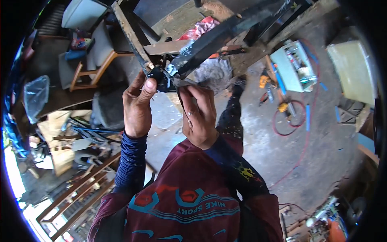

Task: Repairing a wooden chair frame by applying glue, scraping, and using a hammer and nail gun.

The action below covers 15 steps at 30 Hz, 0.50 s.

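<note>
A dark-painted wooden frame (217,38) reaches down to me from the top, with bare, scuffed patches near its corner joint. My left hand (139,101) is closed at the frame's lower corner, its thumb against a rounded black end piece (155,74). Just right of that end piece, my right hand (199,115) has its fingers bent and pressed together beside the joint. A thin dark edge shows at those fingertips, but what they pinch is mostly hidden. A narrower light-brown rail (168,47) crosses into the frame above the joint.
Chairs with grey cushions (100,48) stand at the upper left. On the right are a pale open box (292,66) of items, yellow-and-black tools (264,80) and a red hose (305,149). A grey cloth (213,74) lies beyond my hands. Wooden slats (80,185) lean at the lower left.
</note>
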{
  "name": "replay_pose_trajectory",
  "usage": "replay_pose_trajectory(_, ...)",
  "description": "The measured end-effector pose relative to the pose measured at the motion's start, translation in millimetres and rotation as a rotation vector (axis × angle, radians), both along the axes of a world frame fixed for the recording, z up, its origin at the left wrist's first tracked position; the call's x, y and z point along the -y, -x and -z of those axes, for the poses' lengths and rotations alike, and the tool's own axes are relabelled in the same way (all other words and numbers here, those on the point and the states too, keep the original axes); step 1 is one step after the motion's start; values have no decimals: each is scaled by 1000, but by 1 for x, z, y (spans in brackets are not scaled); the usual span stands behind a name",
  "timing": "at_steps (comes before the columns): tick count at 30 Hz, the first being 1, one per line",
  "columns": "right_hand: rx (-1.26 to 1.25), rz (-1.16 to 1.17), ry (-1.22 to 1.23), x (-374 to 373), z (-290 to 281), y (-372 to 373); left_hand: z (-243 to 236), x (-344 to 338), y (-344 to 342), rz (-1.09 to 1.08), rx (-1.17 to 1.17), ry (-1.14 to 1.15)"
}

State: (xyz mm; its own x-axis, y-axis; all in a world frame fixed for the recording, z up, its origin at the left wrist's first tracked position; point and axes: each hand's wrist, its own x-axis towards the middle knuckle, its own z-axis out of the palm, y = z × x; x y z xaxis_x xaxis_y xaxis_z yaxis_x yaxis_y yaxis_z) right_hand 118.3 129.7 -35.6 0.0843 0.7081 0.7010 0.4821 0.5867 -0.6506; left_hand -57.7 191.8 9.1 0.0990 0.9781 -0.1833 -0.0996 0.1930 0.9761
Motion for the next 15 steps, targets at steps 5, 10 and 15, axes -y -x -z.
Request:
replay_pose_trajectory(5,-185,-199,245,3,14,-50,-6,0,15,41,30,29)
replay_pose_trajectory(10,73,-163,88,-11,3,-72,-9,-3,20,81,-51,39)
replay_pose_trajectory(15,498,-438,25,-52,-51,-102,-9,0,10,43,31,42)
